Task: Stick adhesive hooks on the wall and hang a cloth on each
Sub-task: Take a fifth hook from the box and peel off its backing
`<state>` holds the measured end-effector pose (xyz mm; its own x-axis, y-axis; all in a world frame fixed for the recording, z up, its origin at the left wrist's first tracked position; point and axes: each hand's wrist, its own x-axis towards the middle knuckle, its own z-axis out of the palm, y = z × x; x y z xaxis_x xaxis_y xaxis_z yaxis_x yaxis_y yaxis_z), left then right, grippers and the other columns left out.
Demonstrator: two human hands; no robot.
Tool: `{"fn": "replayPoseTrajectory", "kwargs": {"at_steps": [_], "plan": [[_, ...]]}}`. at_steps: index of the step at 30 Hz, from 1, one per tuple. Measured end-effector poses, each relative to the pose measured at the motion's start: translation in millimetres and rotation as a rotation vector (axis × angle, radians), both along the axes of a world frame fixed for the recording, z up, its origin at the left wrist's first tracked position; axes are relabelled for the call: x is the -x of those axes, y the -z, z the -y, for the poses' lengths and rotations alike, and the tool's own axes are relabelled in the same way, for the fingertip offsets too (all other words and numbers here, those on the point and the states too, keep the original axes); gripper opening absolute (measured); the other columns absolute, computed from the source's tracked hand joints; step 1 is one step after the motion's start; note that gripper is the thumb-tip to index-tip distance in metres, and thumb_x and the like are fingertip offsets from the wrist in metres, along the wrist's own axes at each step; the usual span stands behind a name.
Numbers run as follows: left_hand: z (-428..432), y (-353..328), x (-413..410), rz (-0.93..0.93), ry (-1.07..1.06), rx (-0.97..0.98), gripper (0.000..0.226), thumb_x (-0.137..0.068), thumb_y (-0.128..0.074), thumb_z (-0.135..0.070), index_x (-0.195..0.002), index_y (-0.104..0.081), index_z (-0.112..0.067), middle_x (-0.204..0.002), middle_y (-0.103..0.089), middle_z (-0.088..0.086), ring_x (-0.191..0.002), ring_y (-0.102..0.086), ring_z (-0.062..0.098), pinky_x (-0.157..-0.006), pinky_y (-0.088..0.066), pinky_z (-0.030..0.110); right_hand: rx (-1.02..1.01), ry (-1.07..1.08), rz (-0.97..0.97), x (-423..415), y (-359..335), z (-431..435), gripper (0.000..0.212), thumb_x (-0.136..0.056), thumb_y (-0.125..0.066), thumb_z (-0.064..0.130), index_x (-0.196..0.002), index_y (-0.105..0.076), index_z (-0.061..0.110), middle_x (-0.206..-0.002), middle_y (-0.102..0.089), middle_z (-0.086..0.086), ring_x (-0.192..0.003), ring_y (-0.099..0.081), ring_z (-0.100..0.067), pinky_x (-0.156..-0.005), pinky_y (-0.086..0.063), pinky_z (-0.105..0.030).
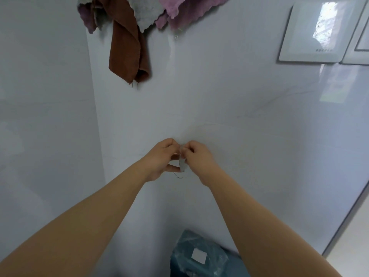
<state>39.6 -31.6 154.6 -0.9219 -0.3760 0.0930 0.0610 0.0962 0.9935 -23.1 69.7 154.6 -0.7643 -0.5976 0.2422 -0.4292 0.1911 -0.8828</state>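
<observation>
This looks like a room in a home, perhaps a bathroom or utility corner. Glossy pale wall panels [239,116] meet at a corner, several cloths [127,41] hang high up, and white switch plates [311,33] sit at upper right.

The white wall [229,96] carries a brown cloth [127,47], a grey cloth [141,15] and purple cloths [179,9] hanging together at its top. Two framed panels [311,33] sit at upper right.
</observation>
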Motion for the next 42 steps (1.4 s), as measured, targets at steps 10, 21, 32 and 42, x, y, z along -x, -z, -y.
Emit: {"fn": "replayPoseTrajectory", "kwargs": {"at_steps": [10,21,32,42], "plan": [[-12,4,5,-0.015,-0.125,0.211,0.029,-0.1,-0.035,-0.021,-0.075,-0.049,-0.019,-0.092,-0.059,0.004,-0.099,-0.058,0.02,-0.085,-0.055,0.047,-0.105,0.077,-0.143,-8,3,6,0.032,-0.1,-0.028,0.017,-0.068,-0.031,0.02,-0.067,-0.041,0.001,-0.057,-0.038,-0.012,-0.055,-0.035,-0.028],[-16,-9,-1,-0.023,-0.045,-0.036,0.024,-0.098,-0.033,-0.011,-0.077,-0.044,-0.01,-0.088,-0.059,0.007,-0.083,-0.06,0.021,-0.069,-0.059,0.037,0.0,0.064,-0.161,-8,-4,-1,0.03,-0.092,-0.04,0.013,-0.063,-0.034,0.015,-0.062,-0.04,0.002,-0.055,-0.035,-0.011,-0.05,-0.029,-0.022],[-16,-11,5,-0.019,-0.104,-0.018,0.022,-0.1,-0.036,-0.017,-0.081,-0.047,-0.012,-0.104,-0.058,0.01,-0.094,-0.062,0.021,-0.073,-0.058,0.041,0.137,0.124,0.031,-7,-1,0,0.028,-0.091,-0.038,0.01,-0.064,-0.038,0.015,-0.063,-0.043,0.0,-0.055,-0.037,-0.014,-0.05,-0.034,-0.026],[-7,-4,2,0.019,-0.141,0.351,0.024,-0.098,-0.04,-0.022,-0.075,-0.045,-0.017,-0.1,-0.063,0.013,-0.102,-0.062,0.025,-0.084,-0.056,0.047,-0.097,-0.02,-0.064,-4,-3,-6,0.021,-0.098,-0.034,0.018,-0.087,-0.048,0.008,-0.067,-0.052,-0.001,-0.054,-0.051,-0.014,-0.05,-0.049,-0.025]]}}
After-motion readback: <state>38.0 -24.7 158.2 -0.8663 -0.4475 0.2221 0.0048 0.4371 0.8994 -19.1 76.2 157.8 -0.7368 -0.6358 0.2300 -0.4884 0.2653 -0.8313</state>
